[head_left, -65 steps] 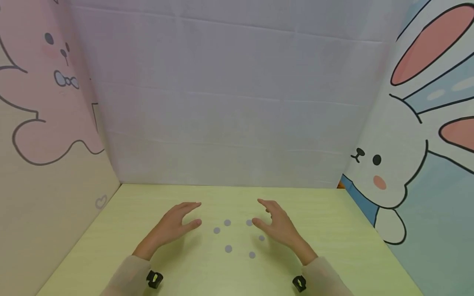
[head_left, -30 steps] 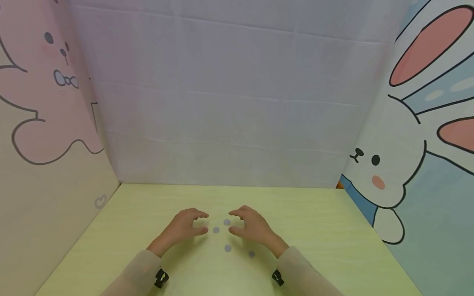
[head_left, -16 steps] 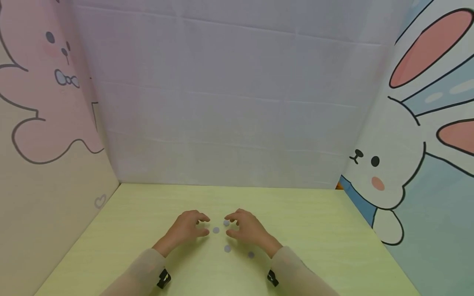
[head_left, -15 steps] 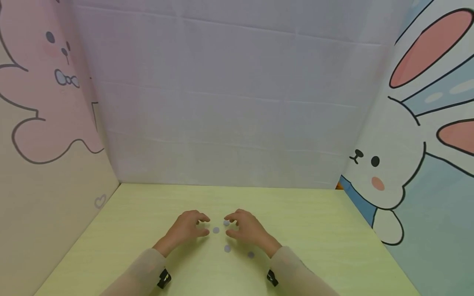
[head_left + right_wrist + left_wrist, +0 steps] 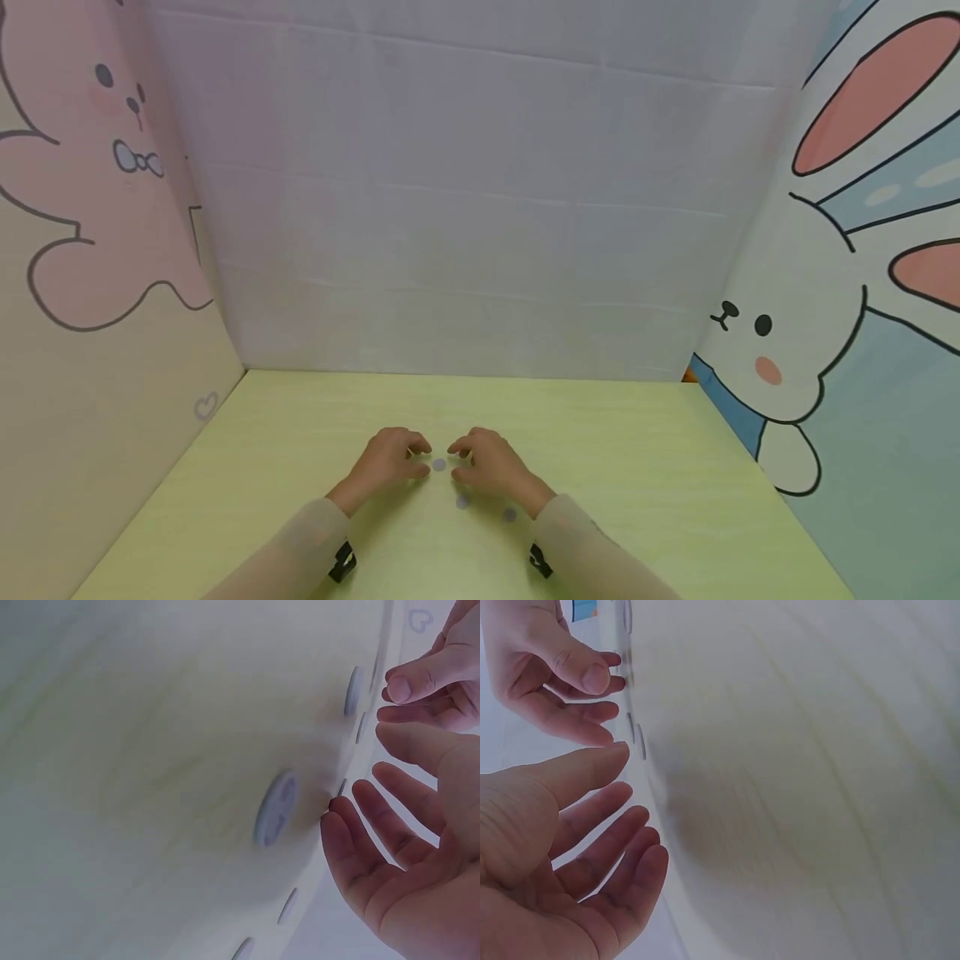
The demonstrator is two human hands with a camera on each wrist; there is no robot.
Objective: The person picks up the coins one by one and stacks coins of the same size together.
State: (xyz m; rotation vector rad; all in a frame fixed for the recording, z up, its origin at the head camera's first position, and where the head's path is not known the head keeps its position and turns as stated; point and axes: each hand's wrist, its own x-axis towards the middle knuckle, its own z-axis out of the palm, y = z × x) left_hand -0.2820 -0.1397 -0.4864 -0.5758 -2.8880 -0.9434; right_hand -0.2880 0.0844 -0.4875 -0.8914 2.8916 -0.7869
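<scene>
My left hand [image 5: 393,457] hovers over the pale yellow table, with bent fingers and thumb apart and nothing between them. Facing it from the right is my right hand [image 5: 486,463], in a similar loose curve and holding nothing. A narrow gap separates the hands, and one small flat grey disc [image 5: 438,465] shows there. Two more, a front disc [image 5: 462,502] and a right-hand disc [image 5: 510,515], lie nearer the front. Several discs show in the right wrist view, including a large-looking one [image 5: 276,808] with faint marks on its face. My right hand hides some in the head view.
The yellow tabletop [image 5: 615,442] runs back to a white creased cloth wall [image 5: 465,208]. A left panel [image 5: 112,392] with a pink cartoon and a right panel [image 5: 885,417] with a white rabbit flank it. Dark bands [image 5: 342,562] sit at both sleeve cuffs.
Both hands have drawn toward each other, the right one moving left much farther. Their fingers have bent more. The right hand now covers discs that showed before; the visible discs have stayed put.
</scene>
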